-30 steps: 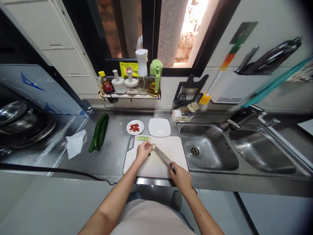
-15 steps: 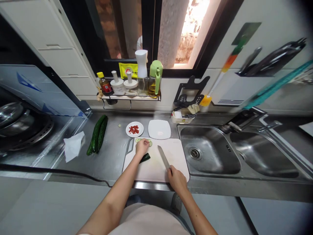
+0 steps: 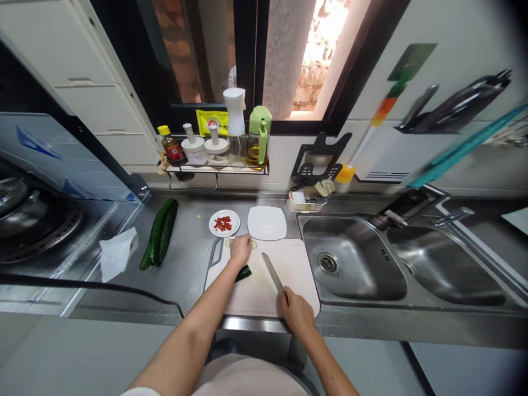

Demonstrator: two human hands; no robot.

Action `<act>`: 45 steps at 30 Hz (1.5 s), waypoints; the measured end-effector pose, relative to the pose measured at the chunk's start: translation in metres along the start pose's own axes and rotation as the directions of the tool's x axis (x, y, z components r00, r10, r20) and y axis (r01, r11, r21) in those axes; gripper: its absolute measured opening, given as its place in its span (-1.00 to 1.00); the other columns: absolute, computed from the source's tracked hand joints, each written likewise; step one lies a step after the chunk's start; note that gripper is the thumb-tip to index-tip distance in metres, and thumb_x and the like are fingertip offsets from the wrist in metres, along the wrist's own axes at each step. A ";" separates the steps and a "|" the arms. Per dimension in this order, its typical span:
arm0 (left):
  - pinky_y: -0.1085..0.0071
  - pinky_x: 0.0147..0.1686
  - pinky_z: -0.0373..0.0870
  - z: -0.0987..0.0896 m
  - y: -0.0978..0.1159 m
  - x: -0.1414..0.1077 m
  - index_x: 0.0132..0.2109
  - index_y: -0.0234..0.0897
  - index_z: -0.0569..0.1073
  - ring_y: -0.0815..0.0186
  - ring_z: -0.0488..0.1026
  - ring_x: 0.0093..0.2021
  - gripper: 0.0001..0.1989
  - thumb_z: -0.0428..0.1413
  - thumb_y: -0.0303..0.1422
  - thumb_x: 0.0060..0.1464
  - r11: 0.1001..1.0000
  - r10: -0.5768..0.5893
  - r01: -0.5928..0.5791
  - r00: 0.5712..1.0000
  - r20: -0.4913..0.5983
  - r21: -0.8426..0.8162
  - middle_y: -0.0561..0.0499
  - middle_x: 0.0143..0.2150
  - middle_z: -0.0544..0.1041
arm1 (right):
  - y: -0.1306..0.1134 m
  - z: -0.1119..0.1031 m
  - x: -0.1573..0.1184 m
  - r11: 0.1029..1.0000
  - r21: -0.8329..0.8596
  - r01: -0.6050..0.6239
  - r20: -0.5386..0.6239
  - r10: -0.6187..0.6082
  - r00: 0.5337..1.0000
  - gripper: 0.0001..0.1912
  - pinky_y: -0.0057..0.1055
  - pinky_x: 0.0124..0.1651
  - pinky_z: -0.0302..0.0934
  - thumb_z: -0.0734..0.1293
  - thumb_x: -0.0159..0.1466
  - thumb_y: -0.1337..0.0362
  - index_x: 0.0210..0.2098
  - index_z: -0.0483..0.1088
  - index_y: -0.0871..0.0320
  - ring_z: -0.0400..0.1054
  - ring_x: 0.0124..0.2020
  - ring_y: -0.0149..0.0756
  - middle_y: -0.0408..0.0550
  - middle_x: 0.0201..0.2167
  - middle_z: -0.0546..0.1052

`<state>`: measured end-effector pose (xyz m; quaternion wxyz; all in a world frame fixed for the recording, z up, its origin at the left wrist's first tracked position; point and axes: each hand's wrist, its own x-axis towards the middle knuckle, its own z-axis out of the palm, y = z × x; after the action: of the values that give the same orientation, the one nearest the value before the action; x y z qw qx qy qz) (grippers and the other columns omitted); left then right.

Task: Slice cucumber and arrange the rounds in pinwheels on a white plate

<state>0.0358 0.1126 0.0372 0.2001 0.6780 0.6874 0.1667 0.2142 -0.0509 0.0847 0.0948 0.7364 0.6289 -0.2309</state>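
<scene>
A white cutting board (image 3: 264, 297) lies at the counter's front edge. My right hand (image 3: 297, 312) is closed round the handle of a knife (image 3: 273, 273), whose blade points up and left over the board. Over the board's upper left part, my left hand (image 3: 241, 250) has its fingers bent down among thin cucumber slices (image 3: 253, 245); whether it grips any is hidden. A dark green cucumber piece (image 3: 243, 273) lies partly under my left wrist. Behind the board stand a plate of chopped red pieces (image 3: 224, 224) and a square white plate (image 3: 267, 223).
Whole cucumbers (image 3: 159, 234) and a white tissue (image 3: 117, 254) lie to the left. One slice (image 3: 198, 216) rests on the counter. A double sink (image 3: 355, 258) is on the right. Bottles stand on a wall rack (image 3: 218, 170) behind.
My left hand has turned slightly and now covers more of the slices. The knife stays in my right hand in nearly the same place. The camera view has shifted a little.
</scene>
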 end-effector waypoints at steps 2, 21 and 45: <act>0.27 -0.17 0.18 0.001 -0.001 -0.001 -0.32 -0.22 0.48 0.16 0.42 -0.24 -0.87 0.04 -0.48 0.01 0.999 0.015 -0.015 1.000 -0.003 0.028 -0.07 -0.34 0.53 | 0.000 -0.001 0.000 1.000 0.005 0.004 0.005 -0.004 1.000 -0.66 -0.39 -0.26 0.12 0.00 0.37 0.19 -0.06 0.32 0.09 0.45 -0.18 -0.19 0.03 -0.26 0.56; 0.38 -0.23 0.24 -0.009 -0.019 -0.025 -0.23 -0.19 0.53 0.28 0.43 -0.26 -0.83 0.05 -0.36 0.09 0.963 -0.143 0.105 0.980 -0.138 -0.248 0.01 -0.30 0.55 | -0.002 -0.003 0.002 0.999 -0.021 0.033 0.026 -0.032 0.999 -0.66 -0.36 -0.23 0.14 0.00 0.36 0.22 -0.04 0.31 0.12 0.44 -0.17 -0.17 0.09 -0.24 0.55; 0.25 -0.11 0.38 0.018 -0.053 -0.117 -0.10 -0.21 0.48 0.25 0.45 -0.13 -0.79 -0.02 -0.32 0.20 0.895 0.300 -0.388 0.889 -0.345 -0.222 -0.07 -0.16 0.53 | 0.003 0.001 0.007 0.999 0.020 0.032 0.010 -0.032 0.999 -0.66 -0.39 -0.26 0.12 0.01 0.35 0.21 -0.07 0.33 0.12 0.44 -0.17 -0.19 0.07 -0.23 0.56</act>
<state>-0.0014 -0.0061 0.0011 0.1551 0.7203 0.5461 0.3986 0.2178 -0.0454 0.0802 0.0871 0.7259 0.6378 -0.2423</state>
